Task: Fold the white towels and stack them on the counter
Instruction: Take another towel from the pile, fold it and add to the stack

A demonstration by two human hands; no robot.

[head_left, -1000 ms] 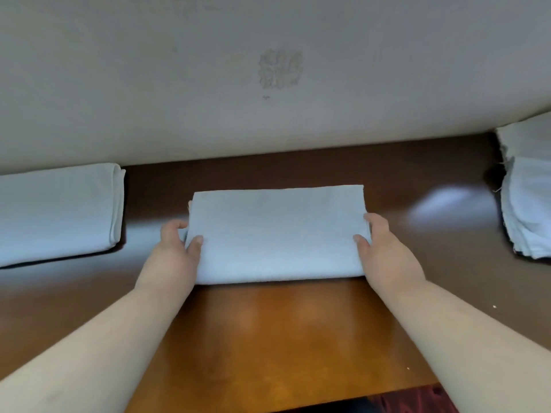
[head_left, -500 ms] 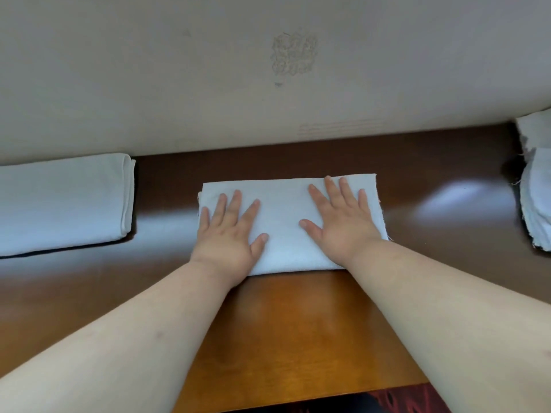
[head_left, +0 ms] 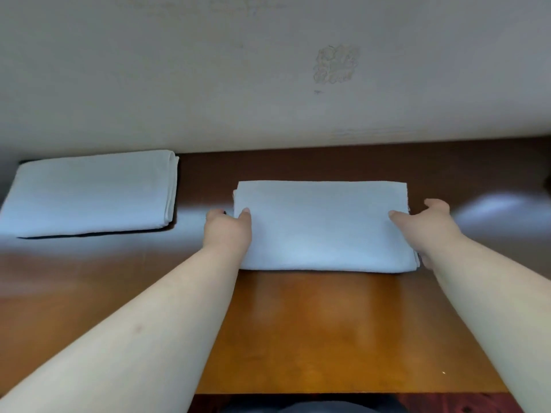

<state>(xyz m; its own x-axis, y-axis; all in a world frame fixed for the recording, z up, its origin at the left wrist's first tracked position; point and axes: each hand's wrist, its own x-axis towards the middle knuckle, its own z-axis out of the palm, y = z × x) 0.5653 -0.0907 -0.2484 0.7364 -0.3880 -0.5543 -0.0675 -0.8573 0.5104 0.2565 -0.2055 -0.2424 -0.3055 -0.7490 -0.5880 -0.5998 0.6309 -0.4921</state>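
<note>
The folded white towel point(head_left: 323, 226) lies flat in the middle of the brown tabletop point(head_left: 313, 329), a neat rectangle with its rounded fold toward the person. The left hand point(head_left: 228, 232) pinches its left edge, thumb on top, and the right hand point(head_left: 429, 226) grips the right edge the same way. Well apart to the left sits a second folded towel point(head_left: 89, 193), close against the pale wall point(head_left: 208, 84), which bears a faint scuffed patch point(head_left: 335, 64).

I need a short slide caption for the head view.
Both hands grip the ends of a folded white towel on the counter.
</note>
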